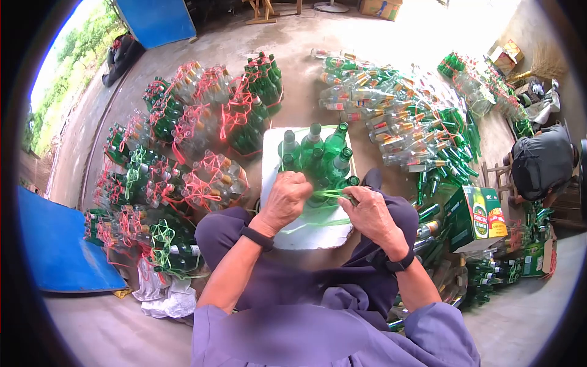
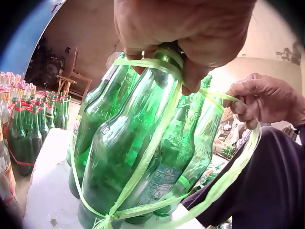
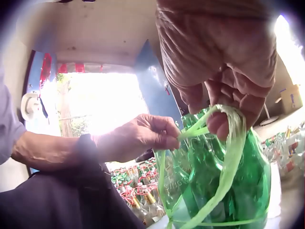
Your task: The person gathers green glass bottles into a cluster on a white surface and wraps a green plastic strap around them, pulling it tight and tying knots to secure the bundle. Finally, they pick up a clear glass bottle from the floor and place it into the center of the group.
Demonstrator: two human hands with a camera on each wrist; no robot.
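Several green glass bottles (image 1: pixel 312 153) stand upright in a bunch on a white block (image 1: pixel 271 168) between the person's knees. Green plastic twine (image 2: pixel 143 167) runs round their lower bodies, with a knot low on the near side, and up to the necks. At the top of the nearest bottle, the left hand (image 1: pixel 284 199) pinches the twine between thumb and fingers. The right hand (image 1: pixel 370 214), just to the right of the bunch, holds another stretch of it, which is drawn between both hands. From the right fingers a loose tail (image 3: pixel 231 157) loops downward.
Bundles of bottles tied with pink twine (image 1: pixel 211 183) crowd the floor at left. Many loose bottles (image 1: pixel 391 116) lie in a heap at right. A green beer carton (image 1: pixel 474 217) stands near the right knee; another person (image 1: pixel 541 162) sits beyond it. Blue panels (image 1: pixel 61 244) are at left.
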